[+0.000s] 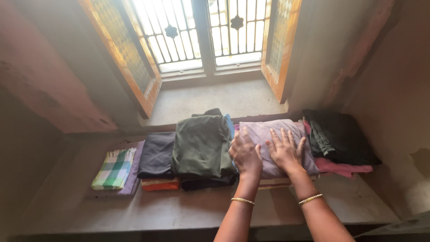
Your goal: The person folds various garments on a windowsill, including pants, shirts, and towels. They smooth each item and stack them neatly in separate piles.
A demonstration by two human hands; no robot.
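Note:
Both of my hands lie flat on a folded mauve cloth (268, 130) that tops a stack on a stone shelf (179, 210). My left hand (245, 154) presses the cloth's left edge, fingers spread. My right hand (285, 150) rests on its middle, fingers apart. A thin gold bangle sits on each wrist. To the left of the cloth lies a folded olive-green garment (201, 145) on darker cloths. To the right, a black folded garment (340, 136) lies on a pink one (342, 168).
Further left on the shelf are a dark grey folded cloth (156, 154) over an orange one (160, 184), and a green-and-white checked cloth (115, 169) on a lilac one. Behind is a barred window (201, 31) with open orange shutters and a deep sill. Walls close both sides.

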